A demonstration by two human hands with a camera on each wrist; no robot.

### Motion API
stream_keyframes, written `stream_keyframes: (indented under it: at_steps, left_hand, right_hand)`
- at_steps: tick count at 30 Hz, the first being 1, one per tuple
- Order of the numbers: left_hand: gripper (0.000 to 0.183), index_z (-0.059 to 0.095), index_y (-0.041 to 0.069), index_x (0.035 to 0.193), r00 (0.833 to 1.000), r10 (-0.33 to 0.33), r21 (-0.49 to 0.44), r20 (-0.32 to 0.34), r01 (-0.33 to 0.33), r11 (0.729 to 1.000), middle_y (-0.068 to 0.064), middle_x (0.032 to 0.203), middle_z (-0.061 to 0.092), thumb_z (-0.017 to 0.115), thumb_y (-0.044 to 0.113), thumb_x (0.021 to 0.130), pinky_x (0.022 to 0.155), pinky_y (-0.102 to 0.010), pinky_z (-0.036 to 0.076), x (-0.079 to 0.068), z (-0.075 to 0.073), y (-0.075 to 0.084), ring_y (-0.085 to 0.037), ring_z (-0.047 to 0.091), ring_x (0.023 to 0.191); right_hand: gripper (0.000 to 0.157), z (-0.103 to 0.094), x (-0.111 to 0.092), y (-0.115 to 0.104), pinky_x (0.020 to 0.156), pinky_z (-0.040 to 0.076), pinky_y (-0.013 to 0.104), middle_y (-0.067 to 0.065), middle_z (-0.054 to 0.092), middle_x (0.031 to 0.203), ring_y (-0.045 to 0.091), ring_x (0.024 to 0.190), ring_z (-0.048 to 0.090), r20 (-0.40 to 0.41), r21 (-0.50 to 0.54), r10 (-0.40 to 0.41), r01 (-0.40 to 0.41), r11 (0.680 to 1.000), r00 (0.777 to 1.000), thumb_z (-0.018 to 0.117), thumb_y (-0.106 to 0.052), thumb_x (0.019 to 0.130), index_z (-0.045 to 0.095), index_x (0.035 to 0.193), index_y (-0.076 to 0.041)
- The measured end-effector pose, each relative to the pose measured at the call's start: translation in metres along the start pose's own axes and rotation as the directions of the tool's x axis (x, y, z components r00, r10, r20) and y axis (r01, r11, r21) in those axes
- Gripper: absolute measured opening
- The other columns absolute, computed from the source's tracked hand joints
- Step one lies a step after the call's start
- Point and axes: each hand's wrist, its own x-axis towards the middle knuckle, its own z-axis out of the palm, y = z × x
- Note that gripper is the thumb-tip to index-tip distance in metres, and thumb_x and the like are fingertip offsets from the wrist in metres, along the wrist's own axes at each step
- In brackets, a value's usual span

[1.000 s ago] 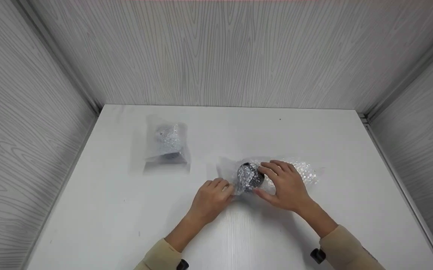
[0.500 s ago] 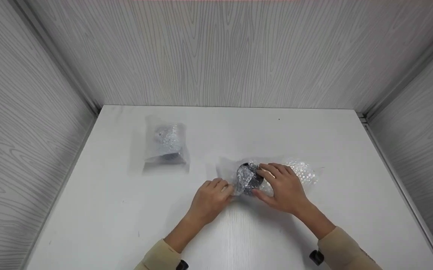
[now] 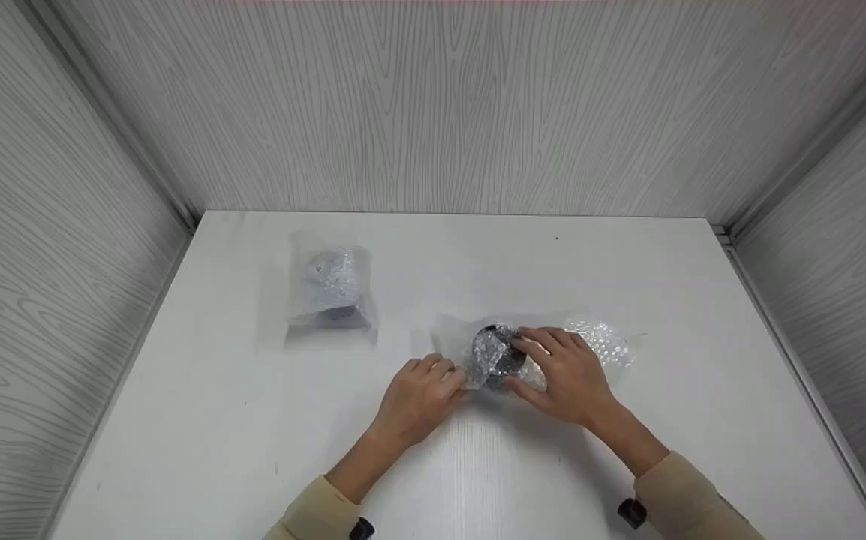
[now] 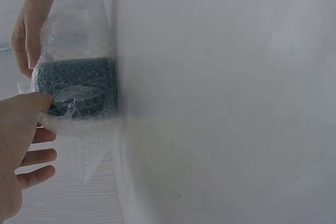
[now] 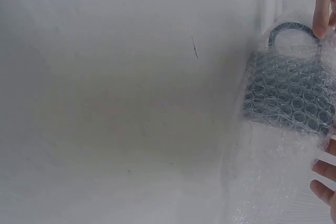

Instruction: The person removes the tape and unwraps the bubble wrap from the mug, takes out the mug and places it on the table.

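A dark mug [image 3: 489, 360] stands on the white table, wrapped in clear bubble wrap [image 3: 604, 345]. Its curved handle [image 5: 286, 26] shows through the wrap in the right wrist view, on the left hand's side. My left hand [image 3: 419, 397] pinches the wrap beside the handle between thumb and index finger, the other fingers spread in the left wrist view. From the other side, my right hand [image 3: 569, 379] holds the mug at its upper part, thumb on the near side and fingers on the far side. Loose wrap extends under and past the right hand.
Another bubble-wrapped item [image 3: 333, 281], dark at its base, stands at the back left of the white table [image 3: 200, 405]. Grey wood-grain panels [image 3: 440, 105] close off the back and both sides.
My right hand has shifted very slightly on the mug. Otherwise both hands and the mug stay in place; the whole view drifts a little to the left.
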Motion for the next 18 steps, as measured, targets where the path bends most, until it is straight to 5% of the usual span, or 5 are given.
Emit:
stream_keyframes:
  at_steps: [18]
  left_hand:
    - [0.033, 0.069, 0.020, 0.098, 1.000, 0.018, 0.007, -0.006, -0.018, 1.000, 0.003, 0.093, 0.073, 0.084, 0.047, 0.086, 0.077, -0.031, 0.059, -0.0004, -0.0047, -0.0068, -0.016, 0.072, 0.098]
  right_hand:
    - [0.055, -0.0014, 0.0012, 0.0006, 0.097, 0.059, 0.051, 0.003, 0.072, 0.135, 0.028, 0.117, 0.069, 0.011, -0.015, -0.004, 0.004, 1.000, 1.000, 0.076, -0.055, 0.088, 0.073, 0.126, -0.016]
